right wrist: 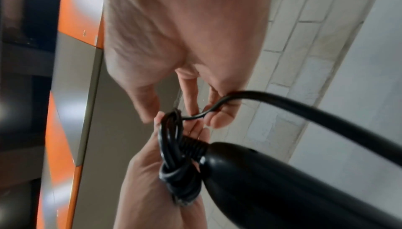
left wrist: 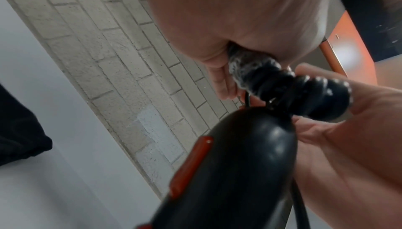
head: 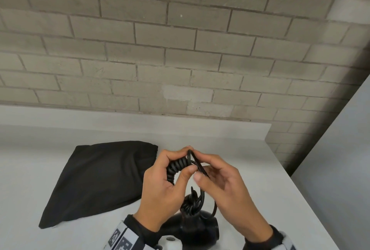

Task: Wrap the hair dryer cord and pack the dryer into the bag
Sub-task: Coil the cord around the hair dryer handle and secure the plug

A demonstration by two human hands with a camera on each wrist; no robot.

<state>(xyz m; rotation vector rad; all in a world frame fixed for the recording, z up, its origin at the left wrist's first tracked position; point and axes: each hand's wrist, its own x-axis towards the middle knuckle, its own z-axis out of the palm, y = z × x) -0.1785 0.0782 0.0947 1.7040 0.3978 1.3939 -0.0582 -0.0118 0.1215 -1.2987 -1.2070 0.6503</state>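
A black hair dryer (head: 192,229) lies on the white counter (head: 60,229) close to me, under my wrists. Its black cord (head: 176,166) rises from the handle end in wound coils. My left hand (head: 170,173) grips the bundle of coils, thumb across it. My right hand (head: 202,171) pinches a straight stretch of cord against the top of the bundle. In the left wrist view the dryer body (left wrist: 228,172) shows a red switch (left wrist: 189,164). In the right wrist view the cord (right wrist: 293,105) runs out from my fingertips (right wrist: 219,119). The black cloth bag (head: 100,177) lies flat to the left.
A grey brick wall (head: 180,49) rises behind the counter. The counter's right edge (head: 300,199) runs diagonally close to my right hand, with a grey panel beyond it. Orange and dark furniture (right wrist: 65,43) shows in the wrist views.
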